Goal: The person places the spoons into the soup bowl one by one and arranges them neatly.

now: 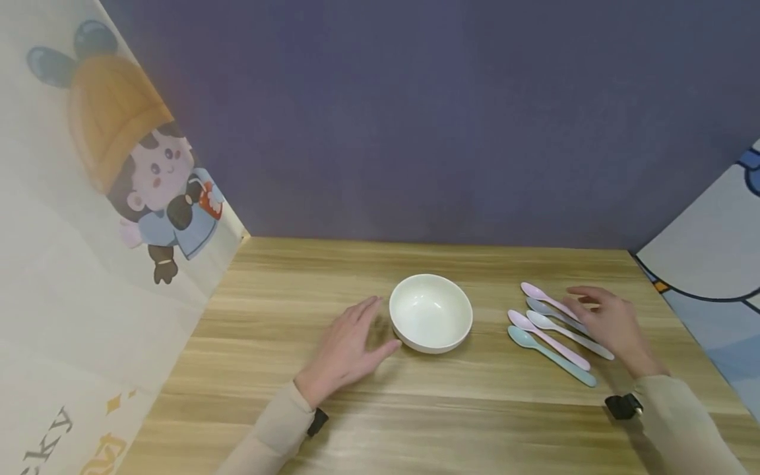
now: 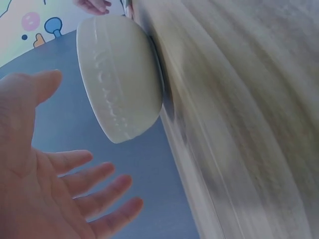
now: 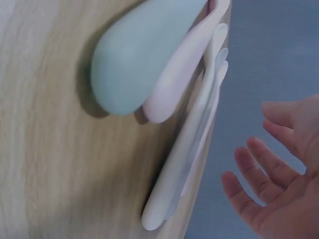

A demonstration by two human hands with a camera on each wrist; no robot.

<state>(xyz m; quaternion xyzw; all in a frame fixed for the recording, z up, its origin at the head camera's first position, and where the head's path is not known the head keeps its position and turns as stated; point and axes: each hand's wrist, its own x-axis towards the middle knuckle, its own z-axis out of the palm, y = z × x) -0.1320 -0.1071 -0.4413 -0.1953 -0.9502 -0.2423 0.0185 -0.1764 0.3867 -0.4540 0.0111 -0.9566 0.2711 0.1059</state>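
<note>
A white bowl stands upright on the wooden table, and nothing shows inside it. My left hand is just left of the bowl, thumb and fingers spread; in the left wrist view a gap separates the hand from the bowl. Several plastic spoons lie side by side to the right: a teal spoon, pink ones, a white spoon and a greyish one. My right hand hovers over the handles of the farther spoons, covering some handle ends. In the right wrist view its fingers hold nothing.
The wooden table meets a dark blue-grey panel at the back. Pale walls with cartoon prints rise at the left and right. A small black device is strapped under each wrist.
</note>
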